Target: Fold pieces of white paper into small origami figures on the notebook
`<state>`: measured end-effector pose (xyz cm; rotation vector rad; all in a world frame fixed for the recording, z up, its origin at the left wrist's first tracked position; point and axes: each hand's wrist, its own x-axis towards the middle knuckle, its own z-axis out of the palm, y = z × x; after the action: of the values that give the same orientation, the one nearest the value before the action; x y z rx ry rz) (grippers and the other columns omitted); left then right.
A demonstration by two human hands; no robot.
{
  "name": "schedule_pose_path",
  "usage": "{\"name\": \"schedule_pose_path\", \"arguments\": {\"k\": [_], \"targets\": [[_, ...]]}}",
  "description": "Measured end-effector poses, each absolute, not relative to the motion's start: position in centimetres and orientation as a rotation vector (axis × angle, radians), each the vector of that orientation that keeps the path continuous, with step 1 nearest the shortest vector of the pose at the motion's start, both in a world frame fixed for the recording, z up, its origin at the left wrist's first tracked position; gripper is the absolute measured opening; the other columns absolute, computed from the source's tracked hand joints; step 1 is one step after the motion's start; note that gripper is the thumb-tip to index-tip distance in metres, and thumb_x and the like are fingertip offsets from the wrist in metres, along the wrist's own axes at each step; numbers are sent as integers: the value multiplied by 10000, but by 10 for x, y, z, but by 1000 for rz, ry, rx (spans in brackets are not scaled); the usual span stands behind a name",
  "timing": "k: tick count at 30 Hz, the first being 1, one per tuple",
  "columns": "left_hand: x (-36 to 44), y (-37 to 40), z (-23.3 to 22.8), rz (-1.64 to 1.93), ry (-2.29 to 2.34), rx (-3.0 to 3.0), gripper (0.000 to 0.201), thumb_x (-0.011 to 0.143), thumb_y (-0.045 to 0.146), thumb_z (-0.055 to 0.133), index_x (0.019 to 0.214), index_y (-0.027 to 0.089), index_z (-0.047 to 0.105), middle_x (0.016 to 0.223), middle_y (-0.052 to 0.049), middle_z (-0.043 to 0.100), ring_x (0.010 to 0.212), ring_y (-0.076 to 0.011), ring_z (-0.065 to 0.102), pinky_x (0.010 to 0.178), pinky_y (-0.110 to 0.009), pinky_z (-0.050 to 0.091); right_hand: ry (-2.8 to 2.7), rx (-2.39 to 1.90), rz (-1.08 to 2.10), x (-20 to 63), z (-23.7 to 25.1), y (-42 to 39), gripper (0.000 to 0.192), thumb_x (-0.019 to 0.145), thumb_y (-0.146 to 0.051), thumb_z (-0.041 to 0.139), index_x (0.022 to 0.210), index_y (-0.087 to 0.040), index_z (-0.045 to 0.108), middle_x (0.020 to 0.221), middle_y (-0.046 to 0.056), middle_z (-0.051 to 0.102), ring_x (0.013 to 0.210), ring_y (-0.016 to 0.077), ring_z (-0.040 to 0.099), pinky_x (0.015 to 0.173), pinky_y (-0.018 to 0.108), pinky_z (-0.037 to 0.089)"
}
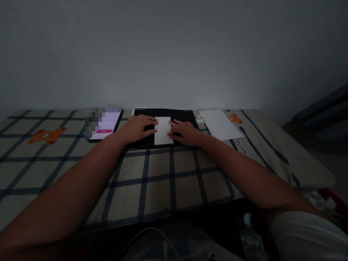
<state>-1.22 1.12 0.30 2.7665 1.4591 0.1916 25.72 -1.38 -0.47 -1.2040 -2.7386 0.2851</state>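
Dim room, checked cloth (163, 181) fills the lower half of the frame. Centre of frame: small white paper (163, 130) lies on a black mat (163, 113). Left hand (138, 128) flat, fingers spread a little, tips touching the paper's left edge. Right hand (185, 132) likewise flat, fingertips on the paper's right edge; neither grips it. Lit phone (106, 125) left of the mat; loose white sheet (219, 124) to its right
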Motion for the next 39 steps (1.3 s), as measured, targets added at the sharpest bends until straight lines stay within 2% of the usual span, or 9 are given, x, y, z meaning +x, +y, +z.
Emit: {"name": "schedule_pose_path", "arguments": {"k": [13, 23, 32, 39], "targets": [[-13, 12, 2, 220, 1512, 2761, 516, 1005, 554, 503, 1416, 278, 648, 1492, -46, 637, 1349, -311, 572, 1103, -515, 382, -2710, -1180, 306, 257, -7, -13, 292, 1060, -365, 511, 1213, -208, 704, 1645, 172, 430, 1574, 350, 314, 1188, 606, 350], [-7, 24, -7, 411, 1581, 2733, 395, 1028, 439, 478, 1263, 283, 756, 1332, -36, 741, 1268, -280, 628, 1080, -469, 432, -2693, -1182, 307, 257, -8, -13, 265, 1052, -366, 529, 1181, -215, 704, 1646, 164, 436, 1570, 340, 329, 1181, 597, 361], [-8, 23, -8, 355, 1607, 2750, 427, 1047, 468, 459, 1357, 290, 692, 1434, -26, 681, 1315, -315, 578, 1079, -512, 416, -2697, -1181, 294, 257, -9, -13, 280, 1056, -373, 522, 1187, -209, 708, 1641, 169, 441, 1567, 353, 332, 1174, 617, 357], [-5, 23, -7, 361, 1619, 2727, 403, 1054, 451, 467, 1326, 273, 706, 1431, -36, 681, 1338, -302, 563, 1102, -484, 399, -2692, -1188, 300, 258, -10, -12, 285, 1054, -375, 527, 1214, -225, 708, 1647, 157, 437, 1566, 345, 335, 1189, 602, 347]]}}
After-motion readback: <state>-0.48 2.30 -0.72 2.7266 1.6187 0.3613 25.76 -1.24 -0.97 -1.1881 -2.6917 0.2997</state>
